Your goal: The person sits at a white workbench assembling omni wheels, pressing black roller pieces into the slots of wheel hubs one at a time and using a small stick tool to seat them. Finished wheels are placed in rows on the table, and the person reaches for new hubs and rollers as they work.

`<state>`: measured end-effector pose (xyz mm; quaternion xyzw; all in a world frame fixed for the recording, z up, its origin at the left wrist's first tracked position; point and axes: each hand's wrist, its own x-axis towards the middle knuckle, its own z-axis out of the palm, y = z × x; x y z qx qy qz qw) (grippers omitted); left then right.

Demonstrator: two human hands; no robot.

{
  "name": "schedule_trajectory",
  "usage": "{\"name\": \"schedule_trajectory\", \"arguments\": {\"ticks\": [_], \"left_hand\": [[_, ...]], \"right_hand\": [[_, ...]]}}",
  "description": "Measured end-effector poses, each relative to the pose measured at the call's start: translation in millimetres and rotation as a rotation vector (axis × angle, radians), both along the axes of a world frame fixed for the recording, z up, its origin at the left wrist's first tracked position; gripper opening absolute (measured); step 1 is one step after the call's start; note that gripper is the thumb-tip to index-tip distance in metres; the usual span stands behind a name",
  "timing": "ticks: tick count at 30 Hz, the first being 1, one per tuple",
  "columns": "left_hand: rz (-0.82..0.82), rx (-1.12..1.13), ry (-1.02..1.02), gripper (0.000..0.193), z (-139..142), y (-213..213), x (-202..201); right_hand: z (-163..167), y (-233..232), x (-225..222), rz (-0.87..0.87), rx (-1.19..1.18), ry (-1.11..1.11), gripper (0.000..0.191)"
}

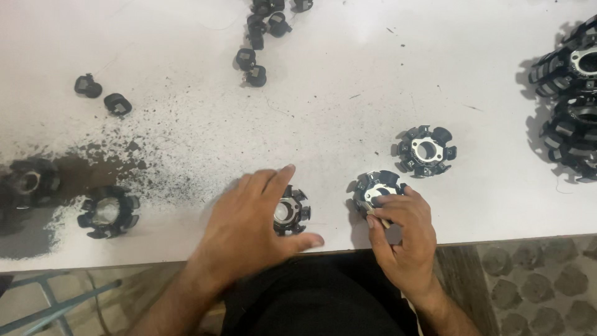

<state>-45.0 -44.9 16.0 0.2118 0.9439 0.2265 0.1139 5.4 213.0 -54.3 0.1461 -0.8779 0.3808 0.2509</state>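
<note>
At the near edge of the white table [348,74], head view: the left hand [249,227] lies palm down, fingers spread flat over a black toothed ring [291,211], covering its left half, thumb stretched along the table edge. Just right of it, the right hand [401,233] has its fingertips pressed together on the near side of a second toothed ring [375,188], and something thin and pale shows under the fingers; I cannot tell what it is. A third ring [425,150] sits free, a little farther and to the right. Far right, a heap of bigger black rings [569,99] crowds the table edge. Left, a dusty ring [109,211] rests in a smear of dark powder [93,155], another ring [31,182] beside it. Small black caps [102,94] lie at the far left, and more caps [258,43] trail away at the far middle
</note>
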Motion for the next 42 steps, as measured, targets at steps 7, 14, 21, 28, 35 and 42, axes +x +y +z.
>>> {"name": "schedule_trajectory", "arguments": {"ticks": [7,14,21,28,35,42], "left_hand": [[-0.289,0.322,0.14,0.102,-24,1,21],[-0.101,0.383,0.285,0.06,-23,13,42],[0.021,0.311,0.294,0.019,-41,25,50],[-0.053,0.044,0.118,0.014,4,-21,45],[-0.142,0.338,0.358,0.025,10,15,37],[-0.023,0.308,0.292,0.028,-19,23,34]], "right_hand": [[0,-1,2,0.003,-0.055,-0.025,0.02],[-4,-12,19,0.046,-0.123,0.029,0.023],[-3,-31,15,0.118,0.048,0.007,0.028],[3,-36,8,0.092,0.108,-0.009,0.029],[5,-40,6,0.091,0.078,0.02,0.027],[5,-46,20,0.086,0.041,-0.001,0.031]]}}
